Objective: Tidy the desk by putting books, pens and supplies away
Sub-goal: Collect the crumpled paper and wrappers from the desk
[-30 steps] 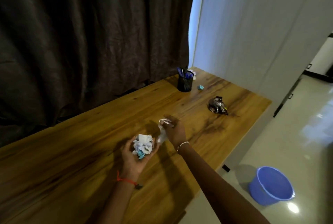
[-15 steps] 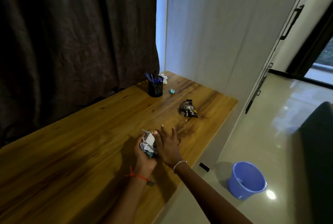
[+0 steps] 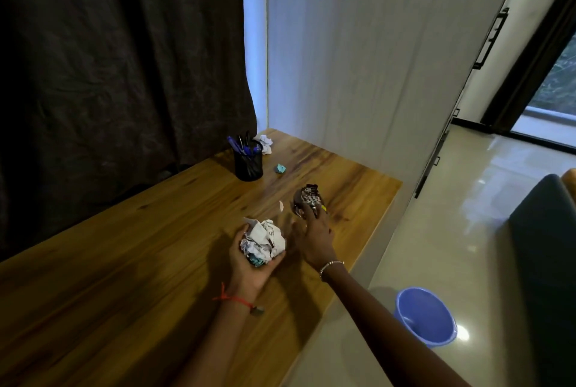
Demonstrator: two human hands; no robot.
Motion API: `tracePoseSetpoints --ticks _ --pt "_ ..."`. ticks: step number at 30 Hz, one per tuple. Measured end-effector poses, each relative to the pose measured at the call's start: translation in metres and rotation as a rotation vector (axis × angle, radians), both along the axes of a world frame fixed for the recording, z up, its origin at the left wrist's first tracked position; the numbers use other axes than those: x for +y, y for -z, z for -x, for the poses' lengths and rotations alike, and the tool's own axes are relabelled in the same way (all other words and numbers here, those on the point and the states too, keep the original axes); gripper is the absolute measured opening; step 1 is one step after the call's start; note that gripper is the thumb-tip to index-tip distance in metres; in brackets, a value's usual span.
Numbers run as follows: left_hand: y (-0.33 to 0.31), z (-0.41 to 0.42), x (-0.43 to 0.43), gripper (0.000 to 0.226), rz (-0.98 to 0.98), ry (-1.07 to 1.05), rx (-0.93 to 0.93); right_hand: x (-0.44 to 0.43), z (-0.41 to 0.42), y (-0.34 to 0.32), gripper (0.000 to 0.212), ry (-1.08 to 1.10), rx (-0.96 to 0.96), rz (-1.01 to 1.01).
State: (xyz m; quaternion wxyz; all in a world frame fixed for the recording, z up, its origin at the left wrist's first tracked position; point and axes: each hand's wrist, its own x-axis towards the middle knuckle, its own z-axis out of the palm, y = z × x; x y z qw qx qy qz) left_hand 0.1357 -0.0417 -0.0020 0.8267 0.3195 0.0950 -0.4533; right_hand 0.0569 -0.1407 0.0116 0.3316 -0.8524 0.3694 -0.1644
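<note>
My left hand (image 3: 249, 265) is cupped palm-up over the wooden desk (image 3: 131, 262), holding a wad of crumpled white and teal paper (image 3: 263, 241). My right hand (image 3: 313, 235) stretches forward, fingers spread, its fingertips touching a dark shiny snack wrapper (image 3: 308, 199) that lies on the desk; it holds nothing. A small white paper scrap (image 3: 281, 206) lies just left of the wrapper. Further back stand a black mesh pen holder (image 3: 248, 162) with blue pens, a small teal paper bit (image 3: 280, 168) and a crumpled white paper ball (image 3: 265, 143).
A blue plastic bucket (image 3: 425, 321) stands on the shiny floor to the right of the desk. A dark curtain (image 3: 118, 53) hangs behind the desk, a white wall (image 3: 358, 59) closes its far end, and a dark chair back (image 3: 542, 262) is at right.
My right hand passed its paper piece into the left hand's wad, then reached forward to the snack wrapper. The view has shifted right.
</note>
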Motion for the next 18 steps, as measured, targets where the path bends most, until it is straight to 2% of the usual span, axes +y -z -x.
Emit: tracePoseSetpoints --ticks 3,7,10,15,18 --pt "0.005 -0.013 -0.016 0.038 0.044 -0.014 0.035 -0.035 -0.012 0.005 0.058 -0.010 0.072 0.012" --pt "0.012 -0.027 -0.043 0.040 0.019 -0.063 0.046 -0.075 -0.030 0.016 0.069 -0.096 0.283 0.071" --pt "0.019 -0.040 -0.060 0.042 0.009 -0.075 0.073 -0.097 -0.043 0.026 0.071 -0.151 0.346 0.068" --pt "0.032 -0.061 -0.082 0.041 0.059 -0.107 0.103 -0.131 -0.064 0.046 0.062 -0.215 0.368 0.171" --pt "0.037 -0.072 -0.095 0.040 0.054 -0.133 0.093 -0.147 -0.077 0.047 0.049 -0.195 0.294 0.125"
